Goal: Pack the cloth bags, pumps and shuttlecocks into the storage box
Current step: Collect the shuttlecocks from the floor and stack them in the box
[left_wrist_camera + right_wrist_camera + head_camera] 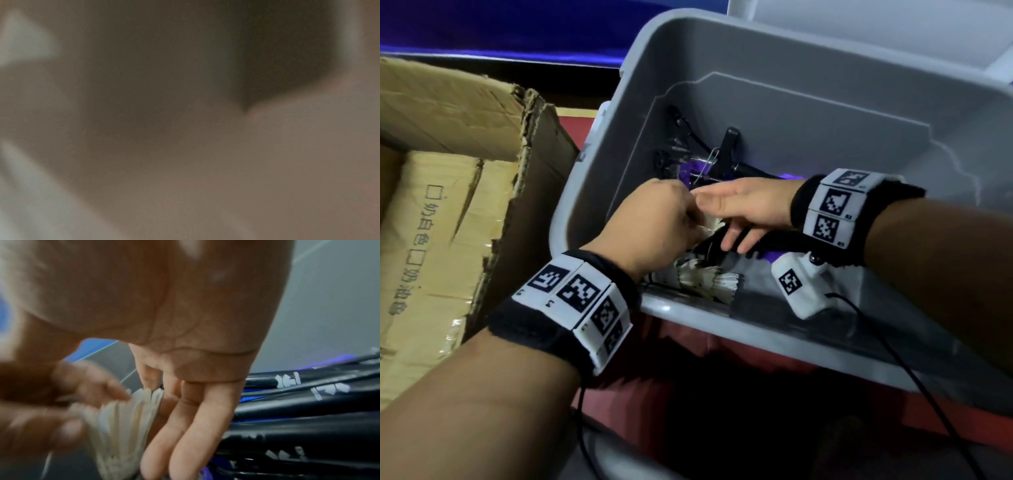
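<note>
The grey storage box (808,102) stands open, and both hands are inside it. My left hand (657,219) curls its fingers round a white feather shuttlecock (123,426); in the right wrist view this hand (61,402) is blurred. My right hand (743,212) is beside it with straight fingers (185,434) against the feathers. More white shuttlecocks (705,279) lie by the box's near wall. Black pumps (729,154) with white lettering (308,410) lie on the floor of the box over purple cloth (690,171). The left wrist view is a blur.
A torn open cardboard box (448,205) stands to the left of the storage box. A white lid (893,20) leans behind it at the top right. A black cable (914,370) runs from the right wrist camera (801,284) over the near rim.
</note>
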### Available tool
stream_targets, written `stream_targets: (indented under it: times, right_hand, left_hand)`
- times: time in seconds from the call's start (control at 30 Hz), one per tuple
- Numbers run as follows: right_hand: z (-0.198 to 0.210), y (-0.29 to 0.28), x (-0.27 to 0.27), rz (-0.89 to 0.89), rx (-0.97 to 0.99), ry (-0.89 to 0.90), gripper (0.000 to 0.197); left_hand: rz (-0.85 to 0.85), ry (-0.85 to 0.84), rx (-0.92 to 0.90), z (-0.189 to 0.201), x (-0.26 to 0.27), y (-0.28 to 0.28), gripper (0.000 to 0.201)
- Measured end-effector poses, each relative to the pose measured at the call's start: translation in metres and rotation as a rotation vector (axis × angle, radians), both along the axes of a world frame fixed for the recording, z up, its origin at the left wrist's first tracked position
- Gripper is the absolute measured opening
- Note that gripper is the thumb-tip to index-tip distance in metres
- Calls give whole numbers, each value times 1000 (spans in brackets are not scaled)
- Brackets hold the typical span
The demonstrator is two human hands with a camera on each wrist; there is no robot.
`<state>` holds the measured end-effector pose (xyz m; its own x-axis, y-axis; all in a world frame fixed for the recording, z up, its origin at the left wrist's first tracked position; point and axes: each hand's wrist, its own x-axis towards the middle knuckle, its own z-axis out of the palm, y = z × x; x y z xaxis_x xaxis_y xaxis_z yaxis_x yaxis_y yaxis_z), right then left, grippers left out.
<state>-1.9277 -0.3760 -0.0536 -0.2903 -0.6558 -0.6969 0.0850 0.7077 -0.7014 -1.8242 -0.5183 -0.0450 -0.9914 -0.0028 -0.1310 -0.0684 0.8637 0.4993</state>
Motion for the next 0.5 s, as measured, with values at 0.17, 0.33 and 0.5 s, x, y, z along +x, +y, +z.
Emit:
stream_targets:
  times: [0.17, 0.33, 0.5]
  right_hand:
    - [-1, 1, 8, 220, 75, 388, 103]
    - [3, 6, 4, 233, 36, 400, 51]
    - [-9, 15, -7, 182, 224, 363, 22]
  left_hand:
    - [-8, -52, 126, 5, 3, 1, 45]
    - [-15, -99, 178, 10, 5, 4, 60]
    - [-11, -152, 65, 4, 5, 2, 46]
